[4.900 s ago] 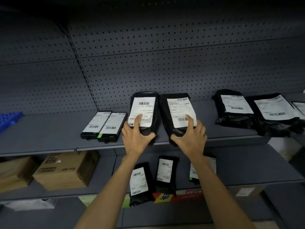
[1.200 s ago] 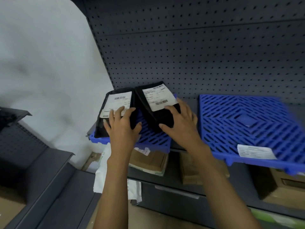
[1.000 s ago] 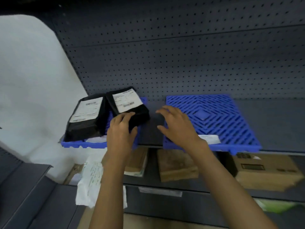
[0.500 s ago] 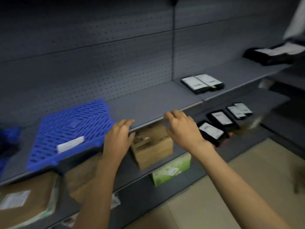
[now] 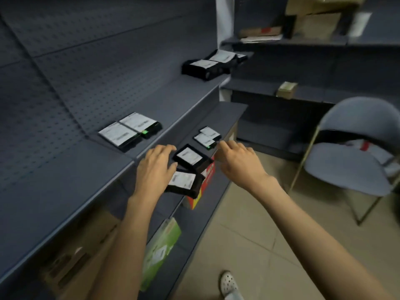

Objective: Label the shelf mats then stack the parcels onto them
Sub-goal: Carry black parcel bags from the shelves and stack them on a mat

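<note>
Though near the shelf edge (image 5: 86, 202), the left hand (image 5: 155, 172) and right hand (image 5: 237, 164) hold nothing, fingers (image 5: 165, 149) relaxed.

Both bare arms are stretching forward from the bottom of the view, the left forearm (image 5: 121, 245) running nearly straight up and the right forearm (image 5: 303, 224) angling in from the lower right. The left hand (image 5: 157, 169) is hovering palm down, its fingers (image 5: 164, 149) loosely spread and slightly bent, gripping nothing. The right hand (image 5: 237, 162) is hanging level with it and well apart, palm down, wrist a little bent, fingers loosely curled and holding nothing.
</note>
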The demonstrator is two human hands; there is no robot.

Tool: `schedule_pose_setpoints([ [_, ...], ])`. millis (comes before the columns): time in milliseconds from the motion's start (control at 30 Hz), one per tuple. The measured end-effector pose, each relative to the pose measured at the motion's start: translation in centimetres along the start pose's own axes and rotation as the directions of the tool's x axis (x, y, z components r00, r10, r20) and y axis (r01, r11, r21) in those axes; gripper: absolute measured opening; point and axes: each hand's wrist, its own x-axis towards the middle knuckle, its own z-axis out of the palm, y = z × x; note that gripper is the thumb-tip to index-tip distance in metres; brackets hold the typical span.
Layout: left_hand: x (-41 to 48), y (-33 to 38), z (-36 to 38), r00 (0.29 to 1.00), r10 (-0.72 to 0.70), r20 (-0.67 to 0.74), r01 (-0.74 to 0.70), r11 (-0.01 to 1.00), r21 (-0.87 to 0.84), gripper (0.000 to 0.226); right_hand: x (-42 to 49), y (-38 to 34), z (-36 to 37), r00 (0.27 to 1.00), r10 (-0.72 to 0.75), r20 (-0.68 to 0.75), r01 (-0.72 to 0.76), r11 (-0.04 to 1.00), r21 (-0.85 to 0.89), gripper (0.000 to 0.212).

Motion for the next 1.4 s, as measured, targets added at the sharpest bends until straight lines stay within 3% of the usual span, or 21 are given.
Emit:
schedule_pose_setpoints([
  [300,19.4,6.4,7.1,0.999,0.054,-0.006,-0.054,0.997,-0.062,0.044,13.4,12.4,-2.1,0.997,0.080,-0.003,-0.080,0.996,-0.031,0.048],
  [633,35.3,11.6,12.8,0.997,0.070,-0.012,-0.069,0.997,0.040,0.043,24.8,25.7,-1.3,0.985,0.167,-0.050,-0.167,0.986,0.005,0.048],
  [1100,54.0,17.0,19.5,0.952,-0.295,-0.077,0.302,0.946,0.116,0.043,48.1,40.3,-0.9,0.992,-0.113,0.062,0.112,0.994,0.022,0.051],
  [1200,55.4,17.0,20.6,0.927,-0.369,-0.071,0.375,0.919,0.125,0.044,52.0,40.9,-0.5,0.991,-0.105,0.086,0.101,0.994,0.048,0.057],
  [1400,59.0,14.8,21.9,0.869,-0.490,-0.065,0.495,0.858,0.140,0.047,58.6,39.0,1.5,0.970,-0.234,0.074,0.226,0.969,0.096,0.070],
])
